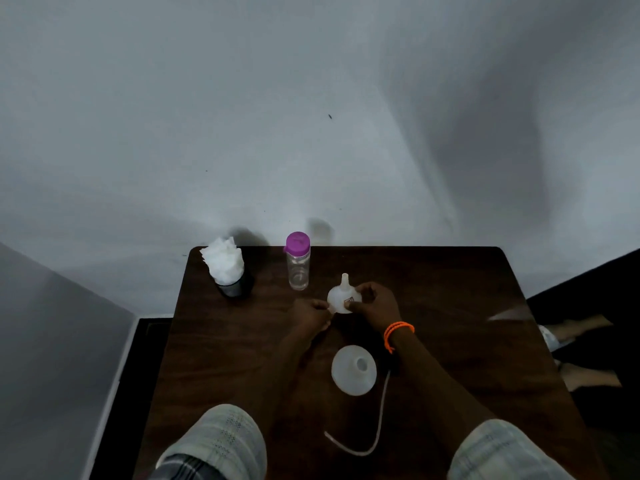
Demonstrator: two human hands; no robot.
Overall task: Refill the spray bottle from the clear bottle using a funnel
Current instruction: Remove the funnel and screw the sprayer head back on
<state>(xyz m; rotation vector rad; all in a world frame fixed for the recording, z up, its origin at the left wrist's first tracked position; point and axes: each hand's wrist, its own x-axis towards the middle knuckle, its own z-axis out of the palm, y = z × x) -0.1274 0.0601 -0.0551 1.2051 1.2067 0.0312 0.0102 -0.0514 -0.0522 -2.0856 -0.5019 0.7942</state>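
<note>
A small white funnel (pixel 341 296) is held above the dark wooden table (pixel 450 292), its spout pointing up and away from me. My right hand (pixel 374 304), with an orange wristband, grips its right side. My left hand (pixel 311 315) pinches its lower left rim. Nearer to me stands a white translucent round container (pixel 353 370) seen from above with an open hole on top, apparently the spray bottle. A thin pale tube (pixel 379 420) curls from beside it toward me. The clear bottle (pixel 298 263) with a purple cap stands upright at the back.
A dark cup stuffed with white tissue (pixel 227 268) stands at the table's back left corner. The wall runs right behind the table. Another person's bare feet (pixel 581 351) are on the floor past the right edge.
</note>
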